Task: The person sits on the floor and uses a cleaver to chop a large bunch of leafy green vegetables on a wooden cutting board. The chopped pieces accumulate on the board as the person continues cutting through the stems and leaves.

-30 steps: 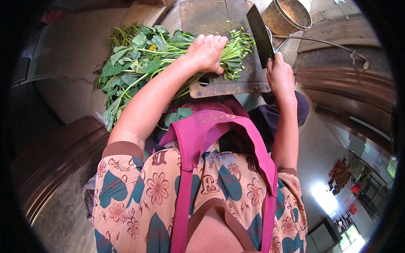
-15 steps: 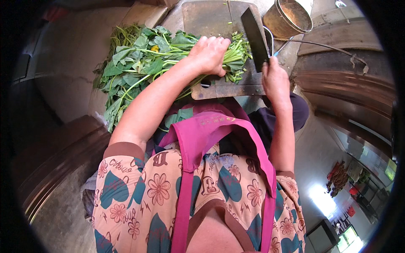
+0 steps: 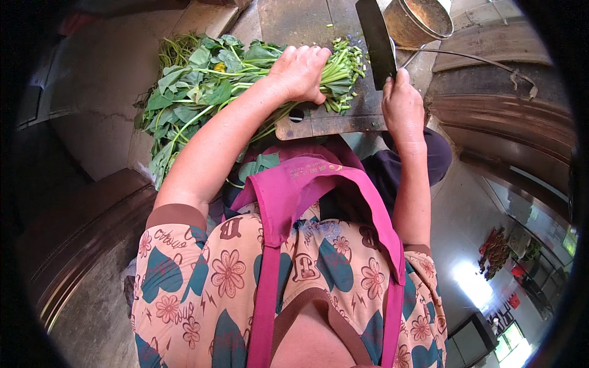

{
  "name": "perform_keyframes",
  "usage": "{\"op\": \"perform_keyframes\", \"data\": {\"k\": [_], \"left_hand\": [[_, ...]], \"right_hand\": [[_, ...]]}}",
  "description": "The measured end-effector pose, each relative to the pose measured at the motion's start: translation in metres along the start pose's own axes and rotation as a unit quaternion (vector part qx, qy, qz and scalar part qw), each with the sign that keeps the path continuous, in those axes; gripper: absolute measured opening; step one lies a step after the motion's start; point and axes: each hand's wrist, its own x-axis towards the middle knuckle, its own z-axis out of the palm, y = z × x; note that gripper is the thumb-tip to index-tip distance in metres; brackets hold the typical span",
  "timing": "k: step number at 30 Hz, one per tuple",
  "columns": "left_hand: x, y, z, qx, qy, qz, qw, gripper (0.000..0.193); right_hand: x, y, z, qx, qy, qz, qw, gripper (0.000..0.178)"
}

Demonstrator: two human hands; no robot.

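My left hand [image 3: 299,73] is closed round a thick bundle of leafy green stems [image 3: 236,83], pressing it onto a worn wooden cutting board [image 3: 331,124]. The bundle's leaves spread out to the left, and its cut stem ends [image 3: 346,70] show to the right of my fingers. Short chopped pieces lie about those ends. My right hand [image 3: 403,107] grips the handle of a broad dark cleaver [image 3: 377,46]. The blade stands to the right of the stem ends, apart from them, and points away from me.
Beyond the cleaver at the far right stands a rusty bucket [image 3: 414,21]. A thin rod with a knotted end [image 3: 518,83] reaches right from it. Thin loose stems [image 3: 175,52] lie at the far left. Dark wooden furniture [image 3: 497,110] stands at the right.
The cleaver has shifted slightly away from me and stays raised beside the stems. My left hand keeps its hold, moved a little to the left. The whole view has tilted slightly.
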Motion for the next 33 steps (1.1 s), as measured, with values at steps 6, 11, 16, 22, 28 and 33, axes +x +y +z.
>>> {"op": "perform_keyframes", "data": {"k": [6,11,16,22,28,33], "left_hand": [[-0.001,0.001,0.002,-0.008,0.012,-0.002,1.000,0.079],[0.000,0.000,0.001,0.005,0.020,0.015,1.000,0.068],[0.001,0.003,0.000,-0.004,0.000,-0.013,1.000,0.074],[0.004,0.019,-0.004,0.085,-0.052,-0.065,0.993,0.066],[0.003,0.025,-0.001,0.095,-0.030,-0.057,0.993,0.061],[0.002,0.017,-0.002,0.078,-0.031,-0.043,0.996,0.060]], "right_hand": [[0.003,0.001,0.023,0.013,-0.048,0.006,0.999,0.019],[-0.004,-0.013,0.013,0.008,-0.026,0.005,1.000,0.019],[0.005,-0.002,0.023,-0.030,-0.036,-0.034,0.998,0.018],[-0.016,-0.026,-0.042,0.150,0.155,-0.112,0.970,0.012],[-0.007,0.003,0.025,0.077,0.024,-0.122,0.989,0.017],[-0.010,-0.002,-0.003,0.139,0.113,-0.101,0.979,0.014]]}}
